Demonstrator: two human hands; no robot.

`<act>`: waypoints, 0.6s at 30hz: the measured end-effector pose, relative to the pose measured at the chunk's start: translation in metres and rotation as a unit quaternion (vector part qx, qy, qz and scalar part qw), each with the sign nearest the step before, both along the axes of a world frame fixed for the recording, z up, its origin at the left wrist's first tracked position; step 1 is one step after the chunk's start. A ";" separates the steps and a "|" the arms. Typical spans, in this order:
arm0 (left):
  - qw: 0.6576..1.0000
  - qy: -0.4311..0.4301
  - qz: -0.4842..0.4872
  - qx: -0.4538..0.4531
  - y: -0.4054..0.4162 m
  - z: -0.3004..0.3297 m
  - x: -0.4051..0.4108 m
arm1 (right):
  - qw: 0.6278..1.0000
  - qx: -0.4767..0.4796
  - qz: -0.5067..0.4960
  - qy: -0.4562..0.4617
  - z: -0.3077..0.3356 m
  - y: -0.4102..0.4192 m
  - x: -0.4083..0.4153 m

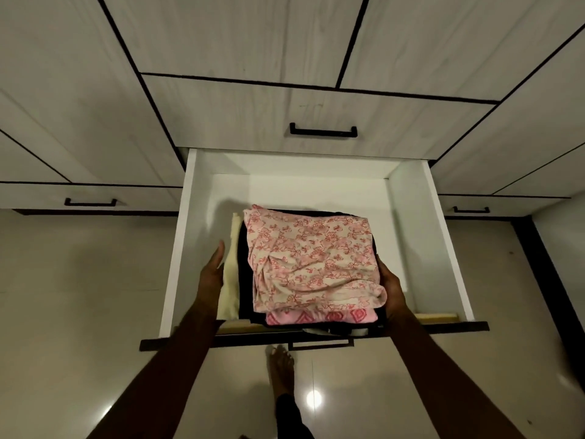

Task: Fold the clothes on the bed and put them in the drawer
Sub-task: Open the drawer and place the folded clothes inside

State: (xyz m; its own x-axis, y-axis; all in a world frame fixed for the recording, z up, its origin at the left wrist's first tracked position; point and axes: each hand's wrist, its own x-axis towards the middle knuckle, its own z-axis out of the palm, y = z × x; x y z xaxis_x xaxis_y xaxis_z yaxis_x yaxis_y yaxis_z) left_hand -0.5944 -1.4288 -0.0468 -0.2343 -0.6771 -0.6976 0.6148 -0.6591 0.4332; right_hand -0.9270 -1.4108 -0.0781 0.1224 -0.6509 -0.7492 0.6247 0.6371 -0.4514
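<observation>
- Bare foot [281,365] below the hands, planted by the open drawer [443,236]
- Left hand [213,274] and right hand [392,289], fingers straight, press the stack of folded clothes [313,264] between them, likely lowering it in square

The person's two arms are bare, with no sleeves showing. The left hand [212,271] and the right hand [392,288] wear no gloves, and no rings or watch show. One foot [281,367] is bare, with no shoe or sock. Above it is a dark trouser leg [289,416].
</observation>
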 end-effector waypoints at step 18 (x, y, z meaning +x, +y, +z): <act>0.996 0.002 -0.067 0.059 -0.128 -0.183 -0.039 | 0.995 0.064 0.007 0.078 -0.132 -0.129 -0.040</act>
State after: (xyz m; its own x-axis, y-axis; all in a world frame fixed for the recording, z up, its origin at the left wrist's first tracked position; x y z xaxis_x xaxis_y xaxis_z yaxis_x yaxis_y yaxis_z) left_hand -0.6338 -1.5567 -0.2303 -0.3197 -0.5524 -0.7699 0.5191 -0.7818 0.3454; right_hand -0.9665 -1.5398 -0.2097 0.0069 -0.5475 -0.8368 0.5446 0.7038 -0.4561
